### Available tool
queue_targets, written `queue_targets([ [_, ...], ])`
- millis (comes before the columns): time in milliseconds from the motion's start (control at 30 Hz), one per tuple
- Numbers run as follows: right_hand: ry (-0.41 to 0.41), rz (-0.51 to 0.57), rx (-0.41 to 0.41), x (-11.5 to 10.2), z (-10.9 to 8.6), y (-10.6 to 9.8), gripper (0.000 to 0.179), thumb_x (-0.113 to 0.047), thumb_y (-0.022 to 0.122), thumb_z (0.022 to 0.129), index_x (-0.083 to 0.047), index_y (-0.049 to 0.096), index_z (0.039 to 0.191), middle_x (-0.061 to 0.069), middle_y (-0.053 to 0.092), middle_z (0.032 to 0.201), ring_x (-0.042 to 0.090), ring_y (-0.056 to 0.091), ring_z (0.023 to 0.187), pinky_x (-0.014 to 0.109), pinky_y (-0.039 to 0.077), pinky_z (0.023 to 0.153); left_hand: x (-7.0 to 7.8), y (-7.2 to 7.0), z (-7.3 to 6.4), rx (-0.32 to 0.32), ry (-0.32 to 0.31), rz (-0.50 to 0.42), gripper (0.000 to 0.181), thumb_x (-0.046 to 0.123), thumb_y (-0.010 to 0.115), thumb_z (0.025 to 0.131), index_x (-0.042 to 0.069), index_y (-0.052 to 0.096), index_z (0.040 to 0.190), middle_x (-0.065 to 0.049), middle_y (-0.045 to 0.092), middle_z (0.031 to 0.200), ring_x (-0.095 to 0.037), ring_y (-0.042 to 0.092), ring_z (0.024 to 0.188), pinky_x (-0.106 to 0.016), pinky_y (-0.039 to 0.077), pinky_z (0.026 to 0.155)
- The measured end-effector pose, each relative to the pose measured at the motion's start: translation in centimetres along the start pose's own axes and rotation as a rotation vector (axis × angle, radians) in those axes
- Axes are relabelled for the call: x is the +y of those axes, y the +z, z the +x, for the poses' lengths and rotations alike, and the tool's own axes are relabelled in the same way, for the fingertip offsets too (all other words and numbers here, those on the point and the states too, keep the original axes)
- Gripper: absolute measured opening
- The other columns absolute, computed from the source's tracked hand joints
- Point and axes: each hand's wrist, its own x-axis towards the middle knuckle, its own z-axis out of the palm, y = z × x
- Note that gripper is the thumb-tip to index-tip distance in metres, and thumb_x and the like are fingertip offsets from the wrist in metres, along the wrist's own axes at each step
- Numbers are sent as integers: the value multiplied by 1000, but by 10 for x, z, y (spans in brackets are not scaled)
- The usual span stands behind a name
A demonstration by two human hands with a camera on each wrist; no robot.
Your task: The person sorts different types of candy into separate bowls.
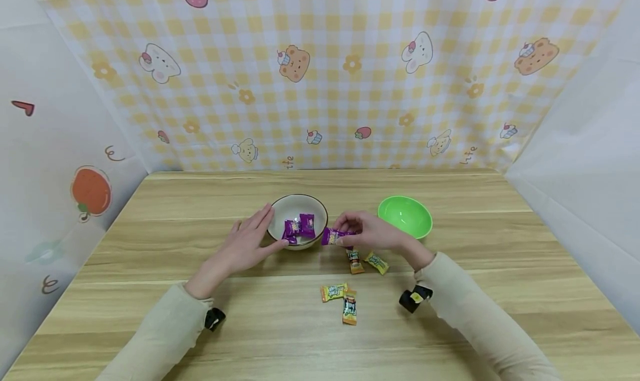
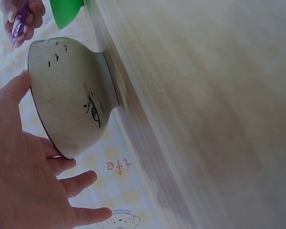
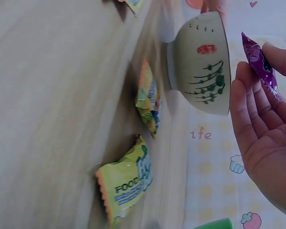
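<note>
My left hand (image 1: pixel 245 244) reaches to the near-left side of a white bowl (image 2: pixel 69 90) with a dark rim, its straight, spread fingers and thumb touching the rim. Inside the bowl lie several purple wrapped candies (image 1: pixel 307 225). Just right of the bowl, my right hand (image 1: pixel 372 231) pinches another purple wrapped candy (image 3: pixel 261 64) between thumb and fingers, at about rim height. Below that hand, an orange-ended candy (image 1: pixel 355 262) and a yellow candy (image 1: pixel 376 262) rest on the table.
Behind my right hand stands a green bowl (image 1: pixel 406 217). Closer to me on the wooden table (image 1: pixel 240 336) lie a yellow candy (image 1: pixel 334 292) and an orange-ended candy (image 1: pixel 350 307). A checked cloth (image 1: pixel 325 92) hangs along the table's back edge.
</note>
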Motion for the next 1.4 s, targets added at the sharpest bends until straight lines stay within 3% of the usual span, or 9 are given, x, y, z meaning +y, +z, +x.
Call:
queue_targets([
  [567, 17, 89, 150, -6, 22, -6, 23, -8, 61, 83, 1, 55, 103, 9, 58, 84, 20, 56, 75, 31, 47, 68, 0, -1, 1, 1, 4, 2, 89, 66, 35, 81, 1, 16, 140, -13, 11, 145, -34, 18, 128, -60, 10, 96],
  [833, 45, 81, 241, -9, 36, -6, 25, -11, 63, 82, 1, 56, 103, 10, 60, 84, 20, 58, 73, 42, 46, 71, 0, -1, 1, -7, 3, 4, 90, 66, 35, 81, 1, 17, 140, -13, 11, 145, -33, 17, 128, -60, 11, 95],
  [1167, 71, -14, 309, -13, 55, 2, 27, -18, 66, 80, -4, 60, 101, 6, 61, 85, 17, 57, 75, 28, 48, 65, 0, 0, 0, -11, 4, 1, 90, 66, 34, 81, 1, 16, 140, -13, 11, 145, -33, 18, 128, -59, 13, 95],
  [1400, 98, -64, 339, -21, 67, 7, 25, -19, 66, 80, -5, 60, 100, 4, 61, 81, 16, 56, 71, 26, 46, 60, 0, 0, 1, -8, 2, -2, 89, 66, 35, 81, 2, 16, 140, -12, 12, 145, -32, 19, 128, -59, 13, 95],
])
